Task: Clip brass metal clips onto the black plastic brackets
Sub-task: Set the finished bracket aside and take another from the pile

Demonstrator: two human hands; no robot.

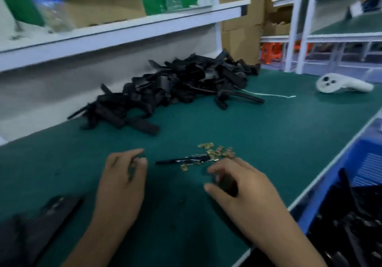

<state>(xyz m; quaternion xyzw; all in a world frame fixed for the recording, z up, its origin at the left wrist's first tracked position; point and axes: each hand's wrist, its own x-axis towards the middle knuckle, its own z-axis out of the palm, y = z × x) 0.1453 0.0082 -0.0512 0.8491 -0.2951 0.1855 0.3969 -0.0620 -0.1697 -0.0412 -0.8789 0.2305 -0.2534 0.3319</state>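
Head: small flat brass clips (217,152), loose

A large heap of black plastic brackets (175,84) is lying jumbled at the far side of the green worktop (268,138), against the white back panel, with several long arms sticking out toward the near side. A small scatter of flat brass clips (217,152) is lying nearer, right of centre. A slim black bracket piece (184,159) is lying flat just beside them, pointing left. More black brackets (351,225) are sitting in the blue bin at the near right.
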